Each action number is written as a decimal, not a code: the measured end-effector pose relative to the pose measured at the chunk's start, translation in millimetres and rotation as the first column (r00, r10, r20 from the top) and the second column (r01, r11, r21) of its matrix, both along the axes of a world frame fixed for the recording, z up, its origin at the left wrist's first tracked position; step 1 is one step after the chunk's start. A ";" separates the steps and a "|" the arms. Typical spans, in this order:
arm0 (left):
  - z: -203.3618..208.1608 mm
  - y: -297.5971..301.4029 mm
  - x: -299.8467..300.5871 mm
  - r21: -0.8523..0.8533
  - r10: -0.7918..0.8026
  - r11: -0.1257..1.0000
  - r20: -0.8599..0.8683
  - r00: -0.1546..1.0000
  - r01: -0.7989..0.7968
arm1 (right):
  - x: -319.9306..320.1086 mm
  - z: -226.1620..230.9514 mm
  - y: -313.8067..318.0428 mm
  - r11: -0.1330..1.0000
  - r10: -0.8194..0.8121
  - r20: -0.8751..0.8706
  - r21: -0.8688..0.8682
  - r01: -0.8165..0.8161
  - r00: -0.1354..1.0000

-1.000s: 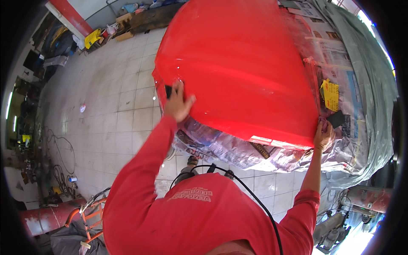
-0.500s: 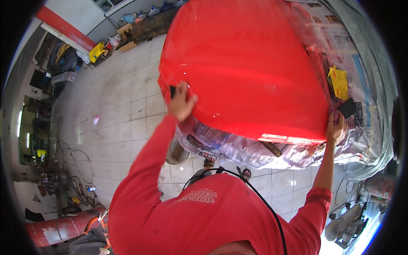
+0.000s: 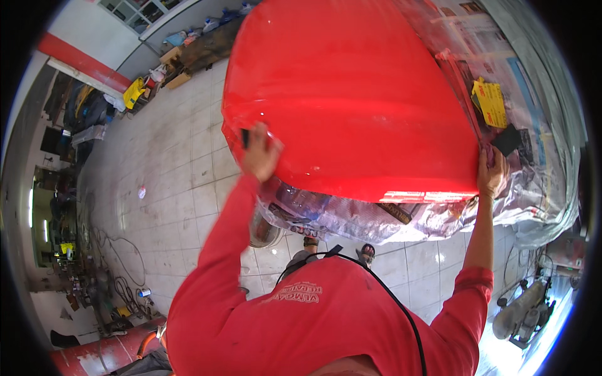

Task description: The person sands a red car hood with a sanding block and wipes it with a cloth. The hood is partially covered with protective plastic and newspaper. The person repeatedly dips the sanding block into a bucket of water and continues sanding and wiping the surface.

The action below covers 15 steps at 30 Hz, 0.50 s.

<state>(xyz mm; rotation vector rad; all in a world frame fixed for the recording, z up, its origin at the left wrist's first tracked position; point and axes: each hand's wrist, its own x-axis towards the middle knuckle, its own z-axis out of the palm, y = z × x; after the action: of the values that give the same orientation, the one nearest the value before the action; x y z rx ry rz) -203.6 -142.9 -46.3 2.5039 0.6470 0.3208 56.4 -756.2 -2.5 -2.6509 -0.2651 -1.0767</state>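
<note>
A large glossy red car panel (image 3: 357,94) fills the upper middle of the view. My left hand (image 3: 260,151) presses on its left lower edge with a small dark block (image 3: 246,138) under the fingers. My right hand (image 3: 492,172) grips the panel's right lower corner, where clear plastic masking (image 3: 376,219) and taped newspaper (image 3: 501,56) begin. Both arms wear red sleeves.
A yellow sheet (image 3: 492,103) and a black pad (image 3: 506,141) lie on the newspaper by my right hand. Below is a pale tiled floor (image 3: 175,182). Cables and clutter (image 3: 119,288) line the left, a red cylinder (image 3: 100,354) lies low left, and a machine (image 3: 523,313) stands low right.
Both hands stay at the same spots on the red panel. The view has shifted slightly, bringing the panel's right corner and my right hand a little higher in the picture.
</note>
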 end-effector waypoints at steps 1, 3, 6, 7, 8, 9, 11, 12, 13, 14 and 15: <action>-2.6 51.2 8.0 0.009 0.066 0.998 -0.046 0.997 -0.066 | 3.0 -1.2 6.4 1.000 0.022 0.017 -0.002 -0.022 1.000; 9.9 61.8 36.9 0.086 0.150 0.987 -0.155 0.977 -0.138 | 7.4 2.6 8.7 1.000 0.002 0.024 -0.004 -0.002 1.000; 16.5 -39.3 71.9 0.210 0.138 0.974 -0.229 0.964 -0.090 | 2.5 2.4 6.5 0.998 -0.061 0.000 -0.022 0.061 0.998; 28.8 -91.0 79.3 0.253 0.003 0.965 -0.256 0.967 0.064 | 5.1 3.3 -1.2 0.998 -0.062 0.013 -0.019 0.062 0.998; 34.4 -141.7 82.1 0.295 -0.042 0.949 -0.228 0.973 0.110 | 4.3 3.3 -0.5 0.999 -0.034 0.009 -0.017 0.035 0.999; 42.1 -184.4 86.5 0.387 -0.118 0.903 -0.194 0.974 0.186 | 2.7 1.5 2.4 1.000 0.000 0.004 -0.015 0.000 1.000; 58.6 -234.3 100.9 0.319 -0.190 0.923 -0.116 0.975 0.217 | 4.5 -0.2 -0.9 0.999 0.005 -0.002 -0.034 -0.005 1.000; 56.5 -220.7 100.7 0.278 -0.287 0.913 -0.083 0.954 0.299 | 5.7 0.7 -3.7 1.000 0.006 -0.014 -0.031 -0.006 1.000; 51.2 -196.3 96.9 0.237 -0.382 0.894 -0.045 0.923 0.381 | 6.9 0.8 -5.5 1.000 0.004 -0.024 -0.029 -0.005 1.000; 45.5 -174.5 89.9 0.196 -0.480 0.860 -0.001 0.877 0.470 | 9.4 -1.3 -9.8 0.999 0.006 -0.018 -0.040 -0.007 1.000; 42.6 -150.9 76.7 0.215 -0.358 0.904 -0.096 0.929 0.370 | 11.1 -1.7 -15.0 0.998 -0.018 -0.001 -0.052 0.018 1.000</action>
<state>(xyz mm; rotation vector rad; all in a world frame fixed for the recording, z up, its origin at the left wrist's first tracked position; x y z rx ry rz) -126.8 -293.8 -3.7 2.7958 0.1536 0.1961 67.5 -771.2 -4.2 -2.7051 -0.2726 -1.0877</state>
